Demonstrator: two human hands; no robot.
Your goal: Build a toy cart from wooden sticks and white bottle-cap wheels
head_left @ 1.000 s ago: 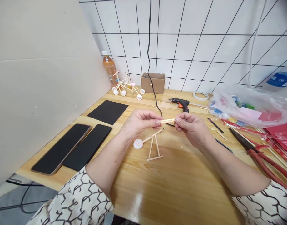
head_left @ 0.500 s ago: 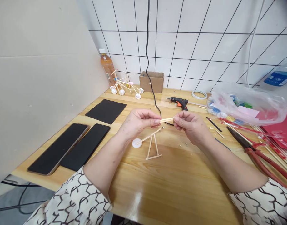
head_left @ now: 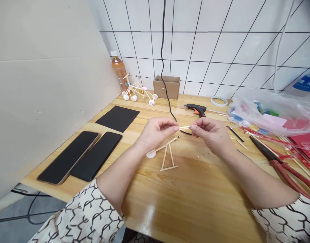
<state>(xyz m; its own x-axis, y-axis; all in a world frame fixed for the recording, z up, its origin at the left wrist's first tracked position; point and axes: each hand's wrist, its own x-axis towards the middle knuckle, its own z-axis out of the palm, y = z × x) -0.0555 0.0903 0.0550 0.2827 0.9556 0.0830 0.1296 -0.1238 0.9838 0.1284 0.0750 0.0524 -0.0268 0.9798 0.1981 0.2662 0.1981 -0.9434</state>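
Observation:
Two short wooden sticks point(head_left: 184, 128) lie side by side between my hands, above the middle of the table. My left hand point(head_left: 160, 132) pinches their left ends with thumb and fingers, and my right hand point(head_left: 209, 132) pinches the right ends. Just below, a small stick frame point(head_left: 168, 157) rests on the table: a triangle of sticks joined to a slanted stick. At that stick's left end is a white disc point(head_left: 151, 154), partly hidden by my left wrist. Behind my right hand lies a black glue gun point(head_left: 199, 109) with an orange trigger.
Two phones point(head_left: 96, 157) and a black sheet point(head_left: 118, 118) lie at left. Stick models point(head_left: 134, 89), a bottle point(head_left: 118, 71) and a cardboard box point(head_left: 166, 87) stand at the back. Right are a tape roll point(head_left: 219, 101), a plastic bag point(head_left: 268, 118) and red-handled scissors point(head_left: 281, 163). A black cable point(head_left: 162, 50) hangs down.
The view has shifted slightly, so everything sits a little further right. Both hands keep their pinch on the two sticks, with hardly any other movement.

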